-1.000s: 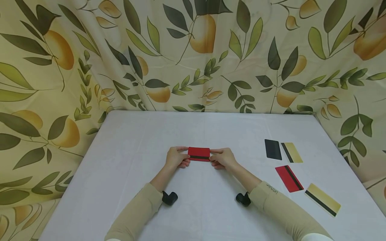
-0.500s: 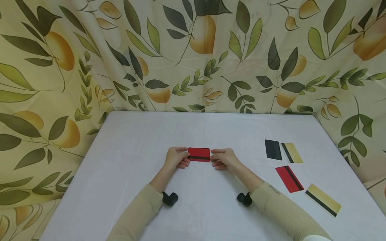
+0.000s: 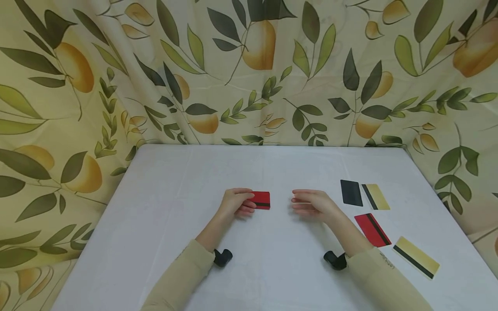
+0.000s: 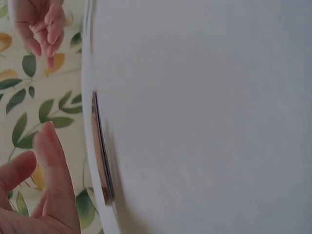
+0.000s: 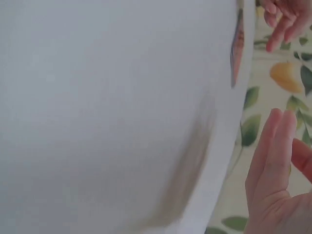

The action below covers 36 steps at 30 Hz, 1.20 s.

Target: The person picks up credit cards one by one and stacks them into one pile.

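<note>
A red card with a dark stripe lies on the white table near its middle, topping what looks like a thin stack of cards in the left wrist view. My left hand is over its left end and hides that part in the head view. Seen from the left wrist, the fingers are loosely extended and apart from the stack. To the right of the card, my right hand is held above the table, fingers straight and holding nothing. The stack's edge also shows in the right wrist view.
On the table's right side lie a black card, a gold card with a dark stripe, another red card and a second gold card. A leaf-and-fruit patterned curtain hangs behind the white table.
Both hands held the red card's ends earlier. My right hand has let go and moved right; my left hand has loosened and shifted slightly right over the card. The card has stayed put.
</note>
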{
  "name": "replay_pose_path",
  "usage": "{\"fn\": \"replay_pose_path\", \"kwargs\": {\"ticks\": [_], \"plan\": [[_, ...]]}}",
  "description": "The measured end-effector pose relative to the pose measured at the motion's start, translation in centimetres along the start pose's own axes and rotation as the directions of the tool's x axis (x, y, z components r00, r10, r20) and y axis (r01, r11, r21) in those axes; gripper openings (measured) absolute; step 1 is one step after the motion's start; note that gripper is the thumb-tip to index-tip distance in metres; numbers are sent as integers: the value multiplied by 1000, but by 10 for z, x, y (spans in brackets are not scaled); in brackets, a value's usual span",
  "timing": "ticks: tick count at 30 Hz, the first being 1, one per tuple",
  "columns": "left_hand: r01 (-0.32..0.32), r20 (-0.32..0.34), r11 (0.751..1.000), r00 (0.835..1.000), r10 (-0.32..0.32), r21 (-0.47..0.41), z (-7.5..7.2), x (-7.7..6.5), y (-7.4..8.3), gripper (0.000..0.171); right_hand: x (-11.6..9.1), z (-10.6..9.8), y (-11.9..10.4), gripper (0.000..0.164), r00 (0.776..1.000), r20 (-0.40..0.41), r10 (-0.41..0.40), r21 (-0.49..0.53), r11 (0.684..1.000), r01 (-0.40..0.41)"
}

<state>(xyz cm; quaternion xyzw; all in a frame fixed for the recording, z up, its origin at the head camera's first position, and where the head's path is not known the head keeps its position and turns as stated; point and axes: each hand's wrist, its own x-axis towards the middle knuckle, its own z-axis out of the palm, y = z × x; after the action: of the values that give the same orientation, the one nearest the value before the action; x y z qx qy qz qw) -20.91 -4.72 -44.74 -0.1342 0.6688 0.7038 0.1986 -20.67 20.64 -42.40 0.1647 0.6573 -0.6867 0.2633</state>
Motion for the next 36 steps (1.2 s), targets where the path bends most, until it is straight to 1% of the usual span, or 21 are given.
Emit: {"fn": "replay_pose_path", "kwargs": {"ticks": [5,10,13,16,18,22,28,30,31,34,36], "plan": [[31,60,999,998,-28,-36,20,-3,1,34,-16,-27,-2,53,999,35,-25,14,1000,24],[36,104,999,994,-32,-40,43,-3,-2,33,-29,-51,0,55,999,24,-46,-3,999,46],[38,125,998,992,-32,-51,58,-3,-7,34,-35,-67,2,51,998,20,-56,10,998,56],[28,135,997,991,-17,-74,73,-4,-13,33,-39,-84,5,46,998,19,-55,17,998,55],[17,137,995,991,-4,-95,82,-5,-17,32,-42,-95,8,49,998,18,-53,5,999,53],[2,136,993,991,14,-118,103,-7,-22,31,-47,-116,12,57,998,16,-57,-55,997,58],[23,126,991,992,-6,-132,135,-12,-25,25,-54,-144,20,62,998,11,-55,-79,995,56],[36,125,990,992,-19,-139,145,-13,-26,23,-56,-151,22,57,999,-4,-54,-67,996,54],[45,124,988,992,-27,-144,150,-14,-27,22,-57,-155,23,51,999,-12,-50,-50,998,50],[65,128,985,991,-44,-161,163,-14,-31,18,-60,-166,25,23,998,-19,-51,0,999,51],[77,128,982,990,-55,-173,170,-13,-33,15,-62,-172,27,9,999,-29,-43,29,999,44]]}}
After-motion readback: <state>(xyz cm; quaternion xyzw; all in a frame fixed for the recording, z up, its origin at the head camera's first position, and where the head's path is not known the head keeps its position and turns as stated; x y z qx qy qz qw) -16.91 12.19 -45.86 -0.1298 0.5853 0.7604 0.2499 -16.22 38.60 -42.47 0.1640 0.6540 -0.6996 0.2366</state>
